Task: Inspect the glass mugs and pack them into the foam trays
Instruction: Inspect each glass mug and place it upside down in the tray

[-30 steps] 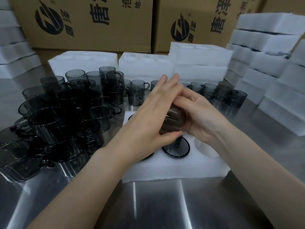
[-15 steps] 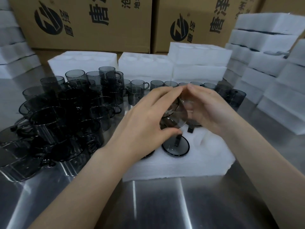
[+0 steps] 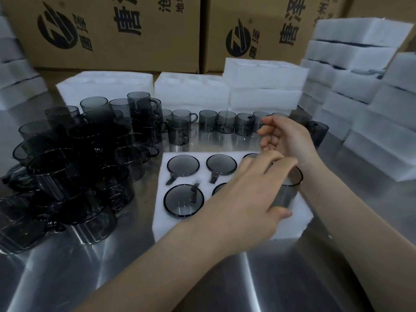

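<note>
Starting at the far left edge, seeing blurry white foam blocks [image 3: 15, 75] stacking up. Next, spotting a big heap of smoky glass mugs [image 3: 67, 172] crowding the left half of a shiny steel table [image 3: 180, 278], some standing upright, some lying on their sides.

Up top, reading a brown cardboard box [image 3: 112, 30] at upper left and a second box [image 3: 270, 41] at upper middle. Both showing a round black logo and big black characters, 唐泽 on the second one. Not really managing the smaller print, what with the top edge cutting it off.

Under the boxes, catching white foam trays [image 3: 105, 86] lining the back of the table, plus a row of mugs [image 3: 225, 122] standing upright in front.

Mid-frame, looking at the foam tray [image 3: 162, 221] lying flat on the steel, holding seated mugs [image 3: 183, 200] rim-up in its pockets. Gripping one glass mug [image 3: 286, 194] from above with the left hand [image 3: 243, 194], fingers spreading over the rim, thumb [image 3: 283, 213] pressing the near wall. Placing that mug upright at the tray's near right pocket, much of its wall showing above the foam. Not managing to tell how deep it's sitting.

Hovering the right hand [image 3: 290, 138] just above the tray's far right corner, fingers loosely curling, holding nothing.

Far right, seeing tall stacks of white foam [image 3: 360, 86] climbing the edge. Noticing dim light and bright streaks bouncing off the steel.
</note>
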A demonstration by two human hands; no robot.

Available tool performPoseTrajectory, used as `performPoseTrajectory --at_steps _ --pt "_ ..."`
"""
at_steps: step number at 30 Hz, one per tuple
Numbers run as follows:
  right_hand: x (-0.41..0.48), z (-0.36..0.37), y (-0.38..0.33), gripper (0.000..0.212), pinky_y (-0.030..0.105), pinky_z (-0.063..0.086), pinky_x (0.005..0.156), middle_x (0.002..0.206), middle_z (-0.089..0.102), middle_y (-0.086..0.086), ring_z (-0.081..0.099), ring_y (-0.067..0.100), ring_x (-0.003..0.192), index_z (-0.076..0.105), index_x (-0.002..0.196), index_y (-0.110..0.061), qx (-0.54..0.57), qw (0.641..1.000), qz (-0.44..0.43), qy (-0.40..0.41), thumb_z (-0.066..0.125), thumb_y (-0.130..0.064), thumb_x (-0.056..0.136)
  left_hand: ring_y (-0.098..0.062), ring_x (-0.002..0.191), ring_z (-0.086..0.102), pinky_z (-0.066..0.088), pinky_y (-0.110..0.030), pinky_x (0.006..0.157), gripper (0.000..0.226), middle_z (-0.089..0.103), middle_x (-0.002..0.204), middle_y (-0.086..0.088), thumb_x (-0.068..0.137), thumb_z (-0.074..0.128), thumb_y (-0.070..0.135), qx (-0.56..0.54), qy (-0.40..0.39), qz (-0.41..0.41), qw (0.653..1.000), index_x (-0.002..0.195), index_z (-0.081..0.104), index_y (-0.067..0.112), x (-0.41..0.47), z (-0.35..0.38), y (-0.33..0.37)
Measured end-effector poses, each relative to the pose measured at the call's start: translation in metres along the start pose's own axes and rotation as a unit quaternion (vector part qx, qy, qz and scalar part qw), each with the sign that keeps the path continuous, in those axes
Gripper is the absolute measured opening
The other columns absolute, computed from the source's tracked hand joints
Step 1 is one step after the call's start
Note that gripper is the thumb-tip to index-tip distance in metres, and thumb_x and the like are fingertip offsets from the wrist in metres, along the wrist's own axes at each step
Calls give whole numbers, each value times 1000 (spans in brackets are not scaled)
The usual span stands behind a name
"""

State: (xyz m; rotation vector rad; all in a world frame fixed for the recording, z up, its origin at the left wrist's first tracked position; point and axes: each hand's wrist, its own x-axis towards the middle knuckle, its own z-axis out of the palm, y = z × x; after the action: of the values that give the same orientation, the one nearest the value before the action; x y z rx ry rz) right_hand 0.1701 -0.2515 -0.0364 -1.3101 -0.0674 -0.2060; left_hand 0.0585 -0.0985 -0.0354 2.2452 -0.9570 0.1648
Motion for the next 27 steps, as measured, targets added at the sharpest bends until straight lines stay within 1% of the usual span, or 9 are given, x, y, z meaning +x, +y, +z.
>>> performPoseTrajectory --at_steps 3,6,9,11,14,18,21,23,27 --pt "0 0 0 26 21 41 43 63 66 3 54 14 46 65 87 -7 7 1000 4 0 45 -17 101 -11 124 33 41 -35 98 60 23 137 13 88 62 19 -16 -26 -16 999 140 32 26 6 2 4" --pt "-1 -1 1 26 21 42 44 63 65 4 55 14 47 65 88 -6 14 1000 4 -3 45 -17 101 -9 115 40 43 -32 89 58 26 133 16 84 58 19 -19 -20 -31 999 137 36 27 8 5 7" --pt "0 -1 1 26 21 42 43 62 65 4 55 14 46 65 88 -6 16 1000 10 -4 44 -16 101 -10 111 46 46 -35 91 58 30 129 20 80 61 21 -41 -3 -47 998 132 40 32 9 6 7" --pt "1 0 1 27 20 42 42 61 65 4 55 14 46 64 87 -6 13 1000 12 -6 43 -15 101 -8 106 48 46 -33 90 54 35 124 19 77 64 21 -55 7 -62 997 125 44 35 11 5 5" --pt "0 1 3 27 20 43 44 61 65 4 54 13 46 64 87 -6 12 1000 7 -6 43 -15 101 -7 99 48 46 -32 88 40 41 115 15 76 67 19 -63 3 -71 995 111 52 30 14 3 3" --pt "-1 1 3 26 21 43 45 61 64 4 53 13 47 64 87 -5 3 1000 1 -10 43 -13 101 -11 112 48 42 -36 98 42 42 123 14 83 68 27 -31 -18 -62 997 122 54 24 14 5 1" --pt "0 1 2 27 21 43 46 60 64 3 54 13 47 64 87 -5 -5 1000 0 -13 42 -13 101 -7 124 30 21 -33 115 52 41 141 9 90 62 35 47 -9 -35 998 137 47 22 11 6 0" --pt "0 1 3 27 21 44 46 60 64 3 54 13 47 64 87 -6 -7 1000 -1 -16 42 -14 101 -4 129 15 9 -28 114 60 30 154 6 93 57 39 88 -6 -25 996 148 35 25 8 5 -1" --pt "1 0 4 27 21 44 47 61 65 2 55 13 48 65 87 -6 -16 1000 -8 -18 42 -14 101 -14 146 8 3 -31 117 55 11 162 2 101 37 42 187 -50 -5 981 152 24 27 3 6 -1"
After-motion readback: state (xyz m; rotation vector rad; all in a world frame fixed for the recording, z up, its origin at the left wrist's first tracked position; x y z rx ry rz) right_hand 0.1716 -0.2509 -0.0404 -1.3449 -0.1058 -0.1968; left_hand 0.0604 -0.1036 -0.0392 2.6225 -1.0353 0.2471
